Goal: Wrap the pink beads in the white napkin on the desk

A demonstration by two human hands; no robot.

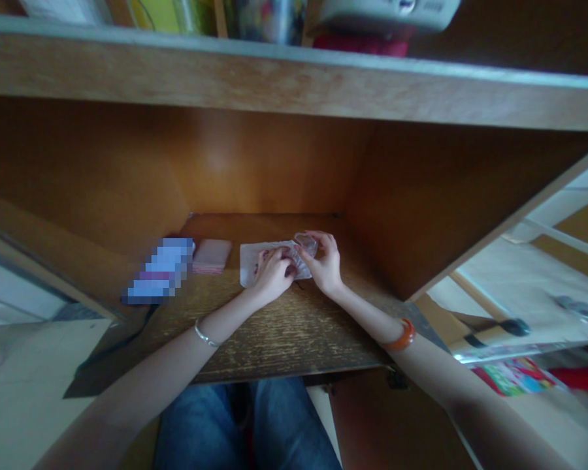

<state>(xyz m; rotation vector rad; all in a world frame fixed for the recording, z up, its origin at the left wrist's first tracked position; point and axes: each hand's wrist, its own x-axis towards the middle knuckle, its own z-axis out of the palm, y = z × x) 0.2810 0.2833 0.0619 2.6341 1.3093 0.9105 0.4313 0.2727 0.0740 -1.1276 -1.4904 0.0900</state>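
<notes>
A clear plastic bag (247, 261) lies flat on the worn wooden desk board, with small dark marks or contents that I cannot make out. My left hand (273, 273) rests over its middle, the fingers curled down and closed on it. At the bag's right end, my right hand (328, 264) holds a raised, crinkled piece of clear plastic (306, 244) between thumb and fingers. Whether this piece is part of the bag I cannot tell. The left fingers partly hide what lies beneath them.
Left of the bag lies a stack of pinkish square paper (212, 254), beside a blurred-out phone-like object (161, 271) with a dark cable (127, 339). Wooden side walls enclose the desk board (294, 333). A shelf (294, 85) bearing several items crosses above.
</notes>
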